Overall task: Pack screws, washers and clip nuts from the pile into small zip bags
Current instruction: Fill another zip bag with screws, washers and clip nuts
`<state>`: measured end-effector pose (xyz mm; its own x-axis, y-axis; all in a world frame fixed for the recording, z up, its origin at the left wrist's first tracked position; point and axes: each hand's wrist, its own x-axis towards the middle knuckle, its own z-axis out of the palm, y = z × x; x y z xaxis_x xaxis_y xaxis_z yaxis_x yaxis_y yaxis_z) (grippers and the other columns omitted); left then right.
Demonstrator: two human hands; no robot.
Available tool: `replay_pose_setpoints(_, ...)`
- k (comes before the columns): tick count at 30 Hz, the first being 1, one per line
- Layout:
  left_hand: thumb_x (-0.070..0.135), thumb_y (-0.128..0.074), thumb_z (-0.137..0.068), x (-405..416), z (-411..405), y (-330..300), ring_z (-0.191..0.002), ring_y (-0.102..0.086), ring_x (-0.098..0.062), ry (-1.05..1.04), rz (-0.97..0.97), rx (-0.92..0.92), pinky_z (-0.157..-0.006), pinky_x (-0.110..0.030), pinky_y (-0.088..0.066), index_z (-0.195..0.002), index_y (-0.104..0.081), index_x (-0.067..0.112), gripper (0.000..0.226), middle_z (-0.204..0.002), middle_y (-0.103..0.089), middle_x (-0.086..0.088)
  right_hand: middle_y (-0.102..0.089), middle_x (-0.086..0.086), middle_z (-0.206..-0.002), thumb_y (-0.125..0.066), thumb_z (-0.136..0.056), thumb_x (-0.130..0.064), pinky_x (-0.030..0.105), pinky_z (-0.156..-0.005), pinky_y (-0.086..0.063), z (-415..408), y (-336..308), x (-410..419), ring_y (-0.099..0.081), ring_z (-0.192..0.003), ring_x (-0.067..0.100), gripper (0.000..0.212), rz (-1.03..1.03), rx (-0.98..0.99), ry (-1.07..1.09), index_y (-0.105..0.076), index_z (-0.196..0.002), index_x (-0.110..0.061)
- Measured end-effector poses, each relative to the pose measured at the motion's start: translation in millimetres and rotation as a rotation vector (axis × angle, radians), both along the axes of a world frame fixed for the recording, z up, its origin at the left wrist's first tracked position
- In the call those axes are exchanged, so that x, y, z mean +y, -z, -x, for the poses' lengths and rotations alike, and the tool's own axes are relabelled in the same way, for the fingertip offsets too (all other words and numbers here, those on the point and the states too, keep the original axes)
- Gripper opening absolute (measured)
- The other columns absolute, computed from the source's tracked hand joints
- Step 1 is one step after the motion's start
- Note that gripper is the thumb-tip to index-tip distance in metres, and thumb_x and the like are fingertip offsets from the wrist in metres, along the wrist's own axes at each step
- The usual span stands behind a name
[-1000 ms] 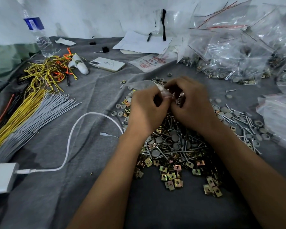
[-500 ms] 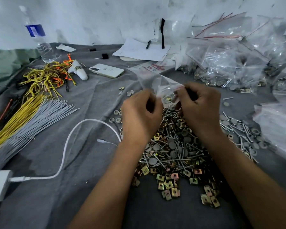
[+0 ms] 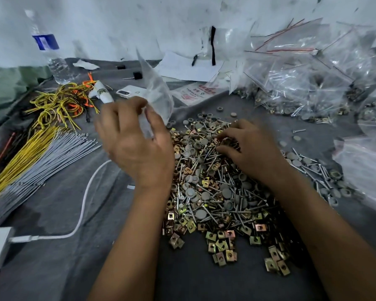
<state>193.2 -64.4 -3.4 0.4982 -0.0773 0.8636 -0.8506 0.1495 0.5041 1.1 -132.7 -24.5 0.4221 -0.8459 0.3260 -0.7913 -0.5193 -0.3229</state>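
Two bare forearms reach in from the near edge, hands apart.
The left hand [image 3: 135, 146] is raised, back toward the camera, blurred, fingers and thumb pinched together. The right hand [image 3: 251, 148] lies lower and to the right, palm down, fingers curled.

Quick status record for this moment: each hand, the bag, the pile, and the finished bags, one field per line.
left hand: raised left of the pile, grip pinching the small zip bag
small zip bag: clear, standing up from the fingers, appears empty
right hand: down on the pile, fingertips curled among the parts; whether it holds one cannot be told
pile: screws, grey washers, gold clip nuts mixed on the grey cloth
filled bags: heaped far right
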Motion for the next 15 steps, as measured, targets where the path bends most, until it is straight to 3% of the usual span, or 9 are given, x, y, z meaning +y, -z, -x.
replay_pose_setpoints(3, 0.017, -0.068, -0.092, -1, 8, 6, -0.095, -0.057, -0.031, 0.050, -0.303, -0.080, -0.074, -0.030, -0.035, -0.093, -0.070, 0.006, 0.011, -0.100, -0.063, -0.013, -0.063, 0.004, -0.116, -0.074, -0.090, -0.040, 0.036, -0.096, -0.045, 3, 3, -3, -0.053, -0.114, 0.023, 0.026, -0.018, -0.035, 0.020, -0.075, -0.112, -0.027)
replay_pose_setpoints(7, 0.017, -0.067, -0.093, -3, 24, 19, -0.090, -0.061, -0.026, 0.252, -0.688, -0.077, -0.074, -0.043, -0.054, -0.091, -0.070, 0.011, 0.007, -0.095, -0.065, -0.004, -0.070, -0.001, -0.100, -0.082, -0.084, -0.030, 0.026, -0.082, -0.042, 3, 0, -1, -0.057, -0.092, 0.013, 0.016, 0.044, -0.117, 0.024, -0.078, -0.098, -0.024)
replay_pose_setpoints(12, 0.015, -0.070, -0.085, -4, 28, 22, -0.075, -0.063, -0.021, 0.320, -0.782, 0.087, -0.070, -0.040, -0.057, -0.075, -0.069, 0.017, 0.010, -0.076, -0.066, 0.000, -0.070, -0.004, -0.087, -0.081, -0.085, -0.029, 0.026, -0.078, -0.044, 6, -5, 1, -0.058, -0.079, 0.009, 0.015, 0.120, -0.252, 0.022, -0.078, -0.094, -0.018)
replay_pose_setpoints(15, 0.015, -0.073, -0.082, -6, 27, 21, -0.065, -0.062, -0.009, 0.378, -0.796, 0.221, -0.061, -0.030, -0.054, -0.069, -0.068, 0.021, 0.015, -0.064, -0.064, 0.009, -0.067, -0.002, -0.089, -0.076, -0.089, -0.031, 0.030, -0.080, -0.045, 6, -4, -2, -0.058, -0.087, 0.014, 0.017, 0.115, -0.287, 0.010, -0.076, -0.094, -0.015)
